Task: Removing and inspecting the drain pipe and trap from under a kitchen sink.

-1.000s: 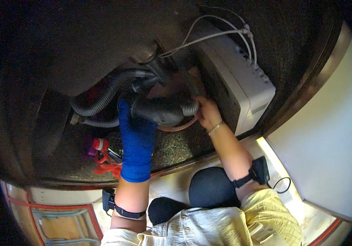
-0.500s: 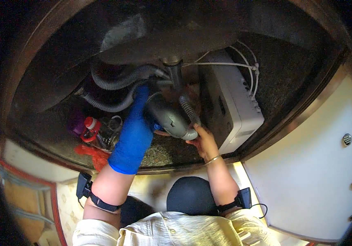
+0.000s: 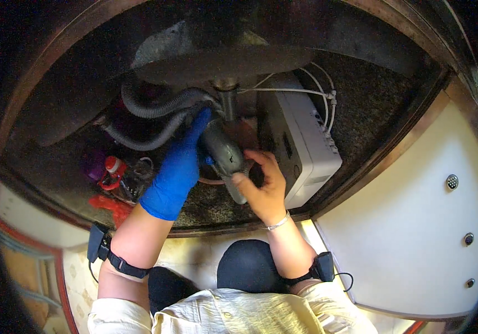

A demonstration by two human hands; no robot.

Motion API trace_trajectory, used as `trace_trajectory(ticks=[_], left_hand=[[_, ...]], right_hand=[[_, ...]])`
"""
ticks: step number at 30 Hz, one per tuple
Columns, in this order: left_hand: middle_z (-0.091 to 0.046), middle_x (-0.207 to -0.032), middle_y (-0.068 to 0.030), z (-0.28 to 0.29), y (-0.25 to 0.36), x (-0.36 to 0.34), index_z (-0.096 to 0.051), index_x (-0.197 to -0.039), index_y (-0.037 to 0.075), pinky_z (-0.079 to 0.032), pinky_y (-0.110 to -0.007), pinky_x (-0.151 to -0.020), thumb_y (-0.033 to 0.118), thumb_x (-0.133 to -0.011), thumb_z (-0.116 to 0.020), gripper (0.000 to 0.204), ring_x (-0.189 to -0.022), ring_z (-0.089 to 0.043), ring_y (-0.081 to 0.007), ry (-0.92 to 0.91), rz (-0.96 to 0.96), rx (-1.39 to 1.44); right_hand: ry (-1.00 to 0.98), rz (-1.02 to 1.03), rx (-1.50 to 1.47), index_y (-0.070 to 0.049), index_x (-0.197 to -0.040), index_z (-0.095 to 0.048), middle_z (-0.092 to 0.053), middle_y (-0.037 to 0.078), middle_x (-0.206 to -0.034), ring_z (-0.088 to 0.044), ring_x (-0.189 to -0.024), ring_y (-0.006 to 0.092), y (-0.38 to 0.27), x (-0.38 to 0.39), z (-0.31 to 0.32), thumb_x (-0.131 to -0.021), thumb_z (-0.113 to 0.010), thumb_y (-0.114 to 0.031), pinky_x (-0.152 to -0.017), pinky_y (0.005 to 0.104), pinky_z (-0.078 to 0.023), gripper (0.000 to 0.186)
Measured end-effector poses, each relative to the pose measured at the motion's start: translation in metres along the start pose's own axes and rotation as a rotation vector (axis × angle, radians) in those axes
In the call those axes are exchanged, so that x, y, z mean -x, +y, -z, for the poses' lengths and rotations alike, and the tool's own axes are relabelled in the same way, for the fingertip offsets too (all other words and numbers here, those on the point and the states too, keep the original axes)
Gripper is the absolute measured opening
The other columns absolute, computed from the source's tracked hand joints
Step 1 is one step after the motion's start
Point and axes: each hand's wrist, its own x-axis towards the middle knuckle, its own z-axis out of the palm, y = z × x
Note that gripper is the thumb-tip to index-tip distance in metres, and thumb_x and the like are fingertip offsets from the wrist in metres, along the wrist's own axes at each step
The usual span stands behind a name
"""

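Note:
A black plastic drain trap (image 3: 222,151) hangs tilted under the sink basin, below the tailpiece (image 3: 228,103). My left hand (image 3: 182,161), in a long blue glove, is closed around its upper left side; most of those fingers are hidden behind it. Bare and curled, my right hand (image 3: 264,189) grips the trap's lower right end, its thumb on the near side and fingers on the far side. A grey hose end (image 3: 235,192) points down just below that thumb. Two grey corrugated hoses (image 3: 155,111) run from the left toward the trap's top.
A white box-shaped appliance (image 3: 311,150) with white tubes (image 3: 328,103) stands close right of my right hand. Left of my glove lie a clear bottle with a red cap (image 3: 113,165) and a red plastic bag (image 3: 111,207). A white cabinet door (image 3: 395,206) stands open at right.
My right hand has shifted from the thin corrugated hose onto the trap's lower end. The grey hose end now points down rather than right. My left hand keeps its hold; the view shifted slightly.

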Motion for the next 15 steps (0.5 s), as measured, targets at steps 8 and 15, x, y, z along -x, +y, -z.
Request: trace_trajectory(ticks=[8,15], left_hand=[[-0.049,-0.114,-0.0091,0.041,-0.011,-0.020,-0.045,-0.119,0.004,-0.038,-0.030,-0.088,0.037,-0.082,-0.054,0.051,-0.103,-0.047,-0.0173,-0.122,-0.276,-0.017],[-0.047,-0.118,-0.0074,0.057,-0.022,-0.002,-0.043,-0.122,0.006,-0.036,-0.031,-0.089,0.038,-0.081,-0.055,0.053,-0.105,-0.045,-0.0179,0.062,-0.054,0.072]], right_hand=[[0.163,-0.648,0.230,0.001,-0.115,-0.045,-0.050,0.018,-0.106,-0.046,-0.104,0.0344,0.113,0.038,-0.021,-0.074,-0.064,-0.036,-0.093,0.0398,-0.034,0.059],[0.151,-1.471,-1.027,-0.005,-0.117,-0.047,-0.056,0.011,-0.100,-0.057,-0.087,0.0265,0.201,0.080,-0.054,-0.082,-0.056,-0.029,-0.068,0.0347,-0.050,0.043]])
